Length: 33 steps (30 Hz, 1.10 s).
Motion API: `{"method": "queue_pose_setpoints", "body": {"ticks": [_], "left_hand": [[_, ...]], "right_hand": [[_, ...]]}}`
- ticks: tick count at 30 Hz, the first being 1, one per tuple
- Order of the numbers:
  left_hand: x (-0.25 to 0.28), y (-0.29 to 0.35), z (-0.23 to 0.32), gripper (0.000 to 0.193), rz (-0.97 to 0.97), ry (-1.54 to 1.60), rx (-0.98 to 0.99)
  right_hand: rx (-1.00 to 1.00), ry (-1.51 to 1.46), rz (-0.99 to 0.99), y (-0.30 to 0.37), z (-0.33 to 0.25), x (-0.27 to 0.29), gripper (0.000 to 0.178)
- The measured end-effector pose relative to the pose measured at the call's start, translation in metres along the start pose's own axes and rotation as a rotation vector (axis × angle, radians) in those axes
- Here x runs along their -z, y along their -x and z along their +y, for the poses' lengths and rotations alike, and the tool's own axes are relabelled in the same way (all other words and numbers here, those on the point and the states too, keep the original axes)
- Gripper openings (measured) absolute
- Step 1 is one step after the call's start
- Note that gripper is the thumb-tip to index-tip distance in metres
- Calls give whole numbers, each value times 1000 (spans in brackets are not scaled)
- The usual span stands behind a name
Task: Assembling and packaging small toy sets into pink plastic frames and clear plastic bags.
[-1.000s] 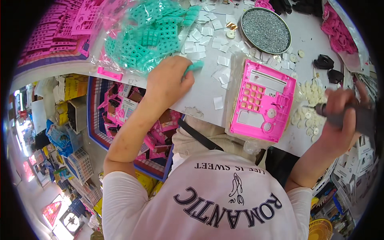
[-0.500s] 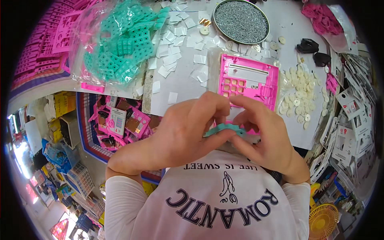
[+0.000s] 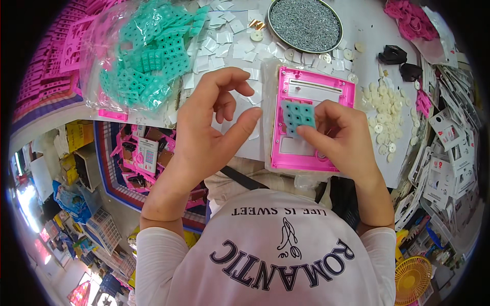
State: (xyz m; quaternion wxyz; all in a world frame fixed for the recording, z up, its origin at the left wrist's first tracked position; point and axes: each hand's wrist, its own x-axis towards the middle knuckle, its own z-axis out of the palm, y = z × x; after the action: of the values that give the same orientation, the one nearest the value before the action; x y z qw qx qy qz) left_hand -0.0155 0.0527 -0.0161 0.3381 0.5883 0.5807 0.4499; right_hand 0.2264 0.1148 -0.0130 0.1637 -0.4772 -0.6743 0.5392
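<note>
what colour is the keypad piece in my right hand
The keypad piece is teal with dark dots, seen best in the head view.

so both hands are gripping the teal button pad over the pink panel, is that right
Not quite: only the right hand grips the teal button pad over the pink panel. The head view shows the left hand apart from it, fingers open.

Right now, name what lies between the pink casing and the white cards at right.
The head view shows cream discs beside the pink casing, then a small pink piece nearer the white cards.
</note>
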Motion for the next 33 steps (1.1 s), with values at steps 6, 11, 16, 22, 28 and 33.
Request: {"method": "queue_pose_setpoints", "body": {"ticks": [6,11,16,22,28,33], "left_hand": [[2,-1,-3,46,27,8,-14],[9,3,-4,41,43,-40,36],[12,-1,-1,36,-22,-58,43],[16,-11,-3,33,-9,-121,-43],[30,-49,5,20,-52,-272,-132],[80,-150,-26,18,124,-732,-287]], "right_hand": [[32,253,78,4,2,-6,30],[189,548,231,23,-13,8,36],[695,769,-47,10,3,12,68],[511,832,-190,18,11,-25,107],[412,906,-155,23,3,-40,106],[493,744,-166,18,-4,-13,103]]}}
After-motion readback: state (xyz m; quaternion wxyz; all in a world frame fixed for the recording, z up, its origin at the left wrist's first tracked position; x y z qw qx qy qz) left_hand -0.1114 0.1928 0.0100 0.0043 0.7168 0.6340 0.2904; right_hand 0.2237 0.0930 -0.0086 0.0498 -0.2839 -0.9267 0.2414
